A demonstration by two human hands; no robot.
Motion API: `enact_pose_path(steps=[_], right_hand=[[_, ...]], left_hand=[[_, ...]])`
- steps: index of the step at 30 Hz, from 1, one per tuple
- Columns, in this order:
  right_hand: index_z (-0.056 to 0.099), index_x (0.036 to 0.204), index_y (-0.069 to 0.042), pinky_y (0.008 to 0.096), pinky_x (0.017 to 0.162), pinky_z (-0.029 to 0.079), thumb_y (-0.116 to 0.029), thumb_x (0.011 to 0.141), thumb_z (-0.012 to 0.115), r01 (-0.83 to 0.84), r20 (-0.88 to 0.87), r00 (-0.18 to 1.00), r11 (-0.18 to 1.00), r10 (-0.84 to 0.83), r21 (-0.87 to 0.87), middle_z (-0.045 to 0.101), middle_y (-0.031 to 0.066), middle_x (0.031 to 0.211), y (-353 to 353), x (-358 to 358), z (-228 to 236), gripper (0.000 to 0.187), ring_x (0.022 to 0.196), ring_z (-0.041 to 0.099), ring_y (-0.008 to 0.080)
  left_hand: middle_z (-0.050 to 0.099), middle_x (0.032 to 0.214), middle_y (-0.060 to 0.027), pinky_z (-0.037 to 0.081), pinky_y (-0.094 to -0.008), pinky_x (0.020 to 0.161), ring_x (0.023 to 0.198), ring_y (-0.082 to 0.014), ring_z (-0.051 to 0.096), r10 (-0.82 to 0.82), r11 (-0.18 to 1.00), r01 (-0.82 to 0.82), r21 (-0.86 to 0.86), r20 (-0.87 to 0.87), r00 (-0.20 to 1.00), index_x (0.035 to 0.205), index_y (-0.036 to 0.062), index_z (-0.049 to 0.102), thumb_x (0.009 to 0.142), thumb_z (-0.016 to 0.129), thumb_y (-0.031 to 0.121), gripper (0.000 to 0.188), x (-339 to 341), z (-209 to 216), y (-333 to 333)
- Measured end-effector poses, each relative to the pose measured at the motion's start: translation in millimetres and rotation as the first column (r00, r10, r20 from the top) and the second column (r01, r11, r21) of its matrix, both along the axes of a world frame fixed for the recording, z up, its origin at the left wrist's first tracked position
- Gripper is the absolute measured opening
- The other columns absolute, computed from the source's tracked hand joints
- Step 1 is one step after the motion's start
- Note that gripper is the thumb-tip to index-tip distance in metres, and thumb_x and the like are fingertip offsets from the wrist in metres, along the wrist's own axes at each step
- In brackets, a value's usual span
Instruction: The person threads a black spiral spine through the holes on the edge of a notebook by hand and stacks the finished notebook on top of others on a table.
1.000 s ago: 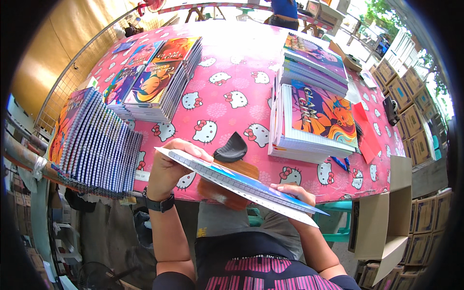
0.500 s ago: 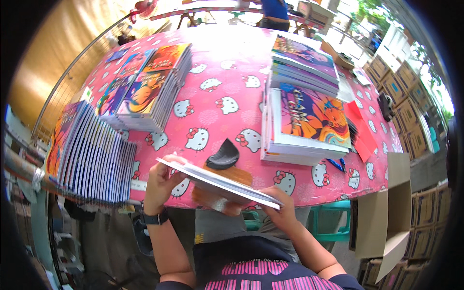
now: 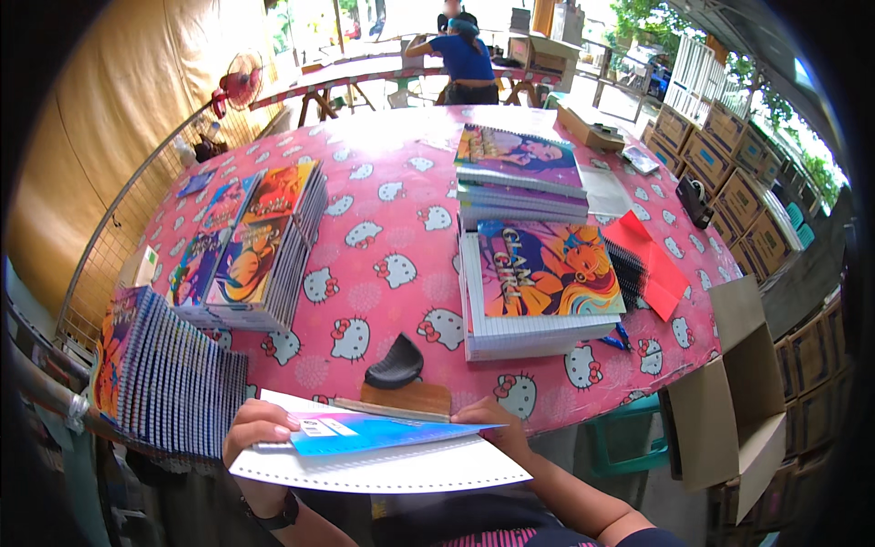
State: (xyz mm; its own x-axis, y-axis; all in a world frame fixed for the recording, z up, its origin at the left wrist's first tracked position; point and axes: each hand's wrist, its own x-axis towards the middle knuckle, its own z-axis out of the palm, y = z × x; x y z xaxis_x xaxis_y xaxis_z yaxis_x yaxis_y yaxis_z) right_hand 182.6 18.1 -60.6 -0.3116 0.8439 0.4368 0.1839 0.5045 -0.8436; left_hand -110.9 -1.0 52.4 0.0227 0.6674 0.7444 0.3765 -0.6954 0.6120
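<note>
Both hands hold an unbound notebook (image 3: 383, 469) low over the table's near edge. Its white pages have a row of punched holes along the edge nearest me. A blue and pink cover (image 3: 355, 435) with a white label lies partly across the pages. My left hand (image 3: 257, 444) grips the left end, fingers on top. At the right end, my right hand (image 3: 499, 427) pinches the corner, its thumb side partly hidden by the cover. Just beyond the notebook sits a wooden board (image 3: 424, 398) with a black curved piece (image 3: 396, 363) at its far side.
Spiral-bound notebooks (image 3: 173, 374) stand in a row at the left, with stacked ones (image 3: 251, 260) behind. At right are unbound notebook stacks (image 3: 551, 273), black spiral coils (image 3: 624, 269) and red sheets (image 3: 652, 273). An open cardboard box (image 3: 729, 401) stands beside the table; a person (image 3: 463, 64) works farther back.
The notebook was nearly edge-on; now it is tilted, showing the punched page and blue cover. My hands have come lower and closer to me. The view has tipped upward.
</note>
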Motion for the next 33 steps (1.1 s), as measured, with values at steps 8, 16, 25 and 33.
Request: enact_pose_path(steps=[8,16,25,33], right_hand=[[0.059,0.105,-0.005,0.0351,0.084,0.045,-0.001,0.079,0.064,0.020,-0.025,0.999,1.000,-0.020,-0.009,0.061,0.0112,0.100,-4.7,-4.4,1.4,0.027,0.096,0.058,0.0274],[0.057,0.108,-0.004,0.0348,0.084,0.044,-0.002,0.082,0.062,0.024,-0.047,0.999,1.000,-0.024,0.001,0.059,0.0117,0.101,1.1,-12.0,4.6,0.027,0.096,0.057,0.0266],[0.049,0.126,-0.004,0.0347,0.094,0.039,-0.025,0.090,0.060,-0.101,-0.353,0.933,0.992,0.070,-0.070,0.056,0.0132,0.118,-9.7,-8.6,6.6,0.043,0.106,0.052,0.0232],[0.032,0.137,-0.006,0.0351,0.101,0.034,-0.036,0.086,0.065,-0.161,-0.410,0.911,0.959,0.053,-0.234,0.050,0.0148,0.128,-7.8,-19.4,1.1,0.068,0.118,0.046,0.0205]], left_hand=[[0.056,0.087,-0.0063,0.045,-0.0282,0.077,0.083,-0.0155,0.054,-0.131,0.923,0.333,-0.190,0.659,0.740,0.096,0.0080,0.054,0.080,0.070,0.006,0.022,-53.5,-88.1,31.7],[0.056,0.101,-0.0025,0.044,-0.0303,0.085,0.091,-0.0129,0.053,0.035,0.943,0.236,-0.234,0.777,0.629,0.117,0.0060,0.048,0.083,0.065,0.001,0.038,-48.8,-136.0,37.7],[0.058,0.107,-0.0083,0.042,-0.0349,0.096,0.102,-0.0190,0.056,0.003,0.865,0.354,-0.354,0.711,0.703,0.125,0.0046,0.046,0.080,0.068,0.009,0.051,1.5,-119.6,15.3],[0.055,0.102,-0.0062,0.040,-0.0283,0.085,0.095,-0.0156,0.052,0.020,0.904,0.215,-0.369,0.539,0.842,0.127,0.0022,0.045,0.083,0.067,0.038,0.060,30.7,-84.3,12.8]])
